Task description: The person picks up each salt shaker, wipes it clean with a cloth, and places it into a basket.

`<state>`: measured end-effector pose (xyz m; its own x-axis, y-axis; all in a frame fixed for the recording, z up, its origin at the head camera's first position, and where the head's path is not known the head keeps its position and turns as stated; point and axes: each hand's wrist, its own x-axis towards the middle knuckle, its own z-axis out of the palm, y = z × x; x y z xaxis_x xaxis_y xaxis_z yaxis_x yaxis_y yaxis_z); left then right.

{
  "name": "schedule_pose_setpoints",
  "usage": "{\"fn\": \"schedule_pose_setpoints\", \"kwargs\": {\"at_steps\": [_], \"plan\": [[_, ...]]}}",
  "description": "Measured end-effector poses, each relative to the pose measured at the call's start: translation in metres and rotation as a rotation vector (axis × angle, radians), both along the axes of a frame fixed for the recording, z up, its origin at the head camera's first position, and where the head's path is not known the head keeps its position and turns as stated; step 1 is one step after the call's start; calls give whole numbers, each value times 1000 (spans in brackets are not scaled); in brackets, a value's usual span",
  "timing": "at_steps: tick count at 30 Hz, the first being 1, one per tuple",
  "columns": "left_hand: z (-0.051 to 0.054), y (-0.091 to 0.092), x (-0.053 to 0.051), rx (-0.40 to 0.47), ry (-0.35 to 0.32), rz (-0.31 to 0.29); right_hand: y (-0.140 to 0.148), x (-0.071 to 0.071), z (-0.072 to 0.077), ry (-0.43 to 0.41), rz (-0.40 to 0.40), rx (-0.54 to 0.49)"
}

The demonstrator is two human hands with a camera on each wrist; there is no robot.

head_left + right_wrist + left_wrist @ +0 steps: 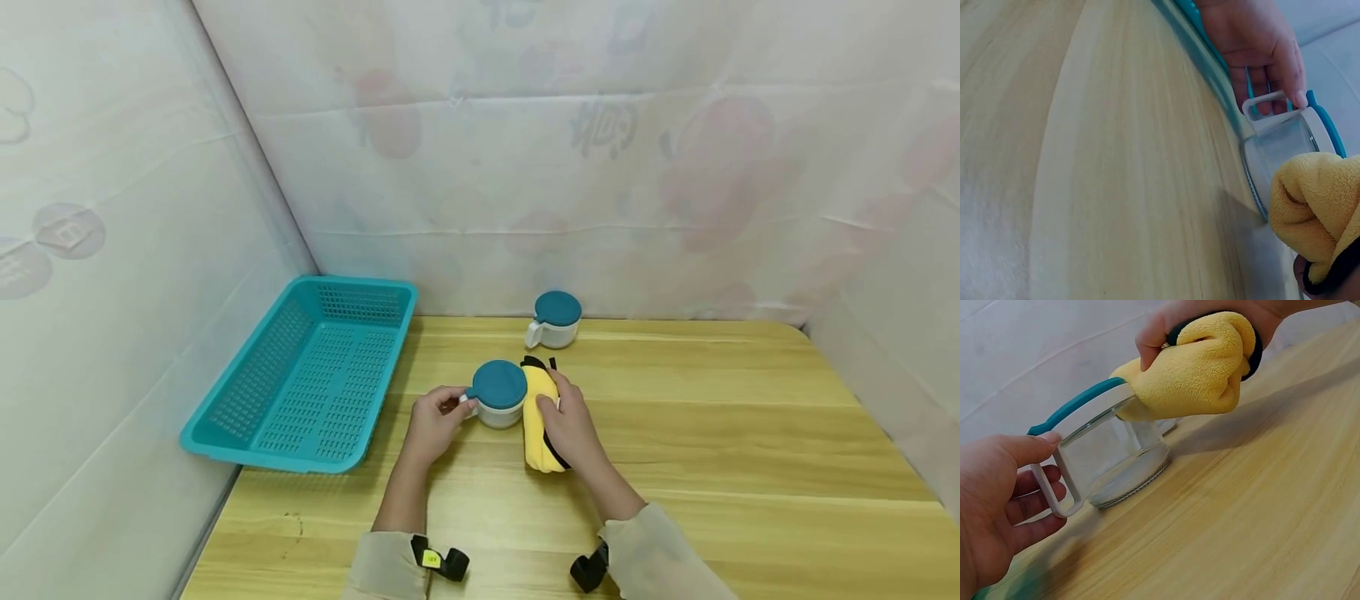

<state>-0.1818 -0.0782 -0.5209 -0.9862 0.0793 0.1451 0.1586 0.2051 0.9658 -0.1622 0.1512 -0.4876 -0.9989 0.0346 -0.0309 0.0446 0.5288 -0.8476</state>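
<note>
Head view: we see a glass jar with a blue-green lid between the two hands, above the near-middle part of the table. The left hand pinches it from its left side; the right hand, fingers closed round a bunched yellow cloth, lies to its right, the cloth touching the jar. A second jar stands behind, near the wall, and a basket lies to the left.

Left wrist view: we note the left thumb pressed on the top of the white handle, the other fingers bent behind the loop. The jar is tilted in this view, and we cannot tell whether its base touches the table. We judge the glass stiff, smooth, moderately heavy and breakable, so the handle offers the safest hold, with support at the opposite side. The cloth, by its pile, should be light, soft and grippy.

Right wrist view: we find the cloth in front of the jar's wall, hiding part of it; only a little of the right hand shows below the cloth.
</note>
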Motion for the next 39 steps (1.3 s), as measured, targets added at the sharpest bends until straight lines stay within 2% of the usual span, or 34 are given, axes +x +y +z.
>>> {"fn": "schedule_pose_setpoints", "kwargs": {"at_steps": [10, 20, 32, 39], "plan": [[0, 0, 1, 6, -9, -3, -2, 0, -1, -6, -5, 44], [1, -4, 0, 16, 0, 3, -5, -5, -5, -35, 11, 140], [1, -4, 1, 6, -33, 15, -5, -9, -13, -62, 20, 247], [0, -5, 1, 22, -40, 11, -3, -6, -12, -49, 41, 251]]}}
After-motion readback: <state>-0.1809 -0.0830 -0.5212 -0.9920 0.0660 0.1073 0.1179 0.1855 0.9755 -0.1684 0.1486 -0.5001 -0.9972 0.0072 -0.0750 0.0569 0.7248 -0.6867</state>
